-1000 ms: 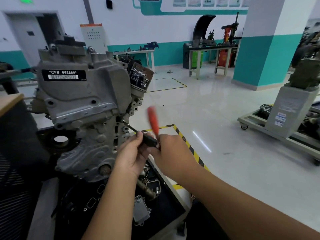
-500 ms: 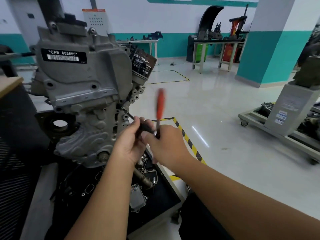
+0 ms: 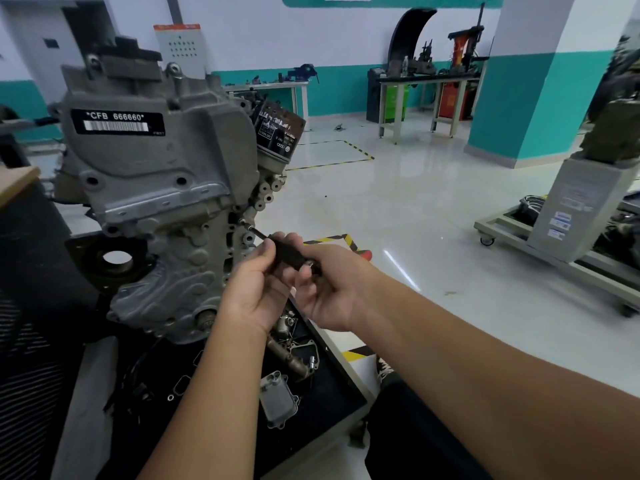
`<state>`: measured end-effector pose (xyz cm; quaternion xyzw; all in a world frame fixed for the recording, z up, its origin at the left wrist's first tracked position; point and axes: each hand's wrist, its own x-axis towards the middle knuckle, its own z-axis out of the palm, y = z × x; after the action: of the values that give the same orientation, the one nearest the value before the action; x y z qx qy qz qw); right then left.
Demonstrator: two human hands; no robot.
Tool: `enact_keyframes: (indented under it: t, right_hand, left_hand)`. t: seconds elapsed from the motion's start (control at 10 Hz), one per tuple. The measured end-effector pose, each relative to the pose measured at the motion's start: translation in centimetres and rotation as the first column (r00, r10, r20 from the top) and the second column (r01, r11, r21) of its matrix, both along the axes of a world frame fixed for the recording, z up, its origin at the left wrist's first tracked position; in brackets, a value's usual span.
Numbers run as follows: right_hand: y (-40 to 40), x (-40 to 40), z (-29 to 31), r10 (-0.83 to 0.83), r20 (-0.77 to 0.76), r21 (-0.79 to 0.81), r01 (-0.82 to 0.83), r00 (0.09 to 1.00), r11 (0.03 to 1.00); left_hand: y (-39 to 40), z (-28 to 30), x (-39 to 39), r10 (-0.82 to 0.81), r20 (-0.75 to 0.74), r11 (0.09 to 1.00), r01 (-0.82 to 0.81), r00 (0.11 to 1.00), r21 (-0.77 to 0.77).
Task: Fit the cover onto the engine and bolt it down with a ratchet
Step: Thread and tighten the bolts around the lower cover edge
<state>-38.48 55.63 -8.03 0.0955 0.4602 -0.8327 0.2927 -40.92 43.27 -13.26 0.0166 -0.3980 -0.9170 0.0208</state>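
Observation:
A grey engine (image 3: 156,188) stands upright on a black stand, with the ribbed cover (image 3: 166,271) sitting on its front face. A ratchet (image 3: 289,254) with a thin extension reaches to a bolt (image 3: 242,221) on the engine's right edge. My left hand (image 3: 258,285) holds the ratchet's black head from below. My right hand (image 3: 332,282) grips the handle, whose orange end (image 3: 367,253) pokes out past my knuckles, pointing right.
A black oil filter (image 3: 277,133) juts from the engine's upper right. Loose metal parts (image 3: 280,400) and gaskets lie on the black tray (image 3: 332,393) below my arms. A wheeled cart (image 3: 554,251) stands to the right, workbenches (image 3: 426,81) at the back.
The orange handle has swung from pointing upward down to the right, now mostly hidden behind my right hand. Both hands stay at the ratchet on the same bolt.

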Motion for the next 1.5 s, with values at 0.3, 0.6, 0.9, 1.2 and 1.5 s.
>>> enact_keyframes:
  t: [0.3,0.6,0.9,1.2,1.5]
  right_hand:
    - [1.1,-0.6,-1.8,0.439,-0.692,0.721,0.512,0.573,0.468]
    - [2.6,-0.7,-1.5,0.636,-0.546,0.811,0.534,0.546,0.238]
    - [0.6,0.1,-0.2,0.094,-0.289,0.357,0.016,0.953,0.934]
    - [-0.5,0.6,0.7,0.038,0.030,-0.101,-0.035,0.999,0.994]
    - [0.0,0.3,-1.1,0.391,-0.664,0.734,0.455,0.637,0.505]
  left_hand:
    - [0.9,-0.5,-0.4,0.010,0.051,1.000,-0.011,0.999,0.021]
    - [1.4,-0.7,-0.7,0.174,0.138,0.984,-0.168,0.975,-0.051]
    - [0.3,-0.3,-0.5,0.078,0.063,0.996,-0.074,0.995,-0.051]
    - [-0.2,-0.3,-0.2,-0.004,0.012,0.998,0.004,1.000,0.059]
    - [1.1,-0.5,-0.7,0.065,0.095,0.996,-0.070,0.993,0.047]
